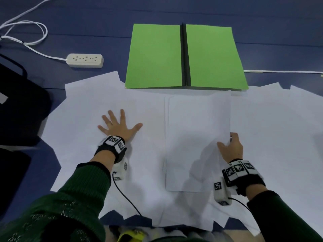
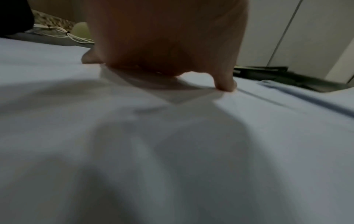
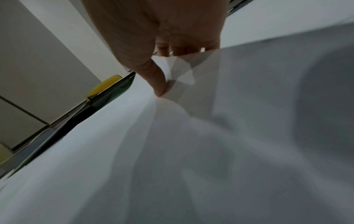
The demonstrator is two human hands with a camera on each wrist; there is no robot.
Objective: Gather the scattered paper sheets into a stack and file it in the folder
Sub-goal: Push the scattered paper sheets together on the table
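White paper sheets (image 1: 262, 137) lie fanned and overlapping across the near half of a dark blue table (image 1: 174, 11), their corners jutting out in a ragged outline at the left, right and near edges. On top of them, near the middle, sits a squared-up stack of sheets (image 1: 188, 145), its long sides running away from the person. The right hand (image 1: 231, 147) pinches the right edge of this stack, thumb on top and fingers curled beneath, so that edge lifts off the sheets below; the right wrist view shows the thumb (image 3: 153, 75) pressing the paper down into a fold. The left hand (image 1: 118, 125) lies flat with straight, spread fingers on the loose sheets left of the stack, grasping nothing. Just beyond the sheets an open green folder (image 1: 153, 56) lies flat, dark spine in the centre, its near edge meeting the paper. Bare table shows beyond and beside the folder, apart from a white power strip (image 1: 85, 60) and its cable (image 1: 26, 28) at the far left.
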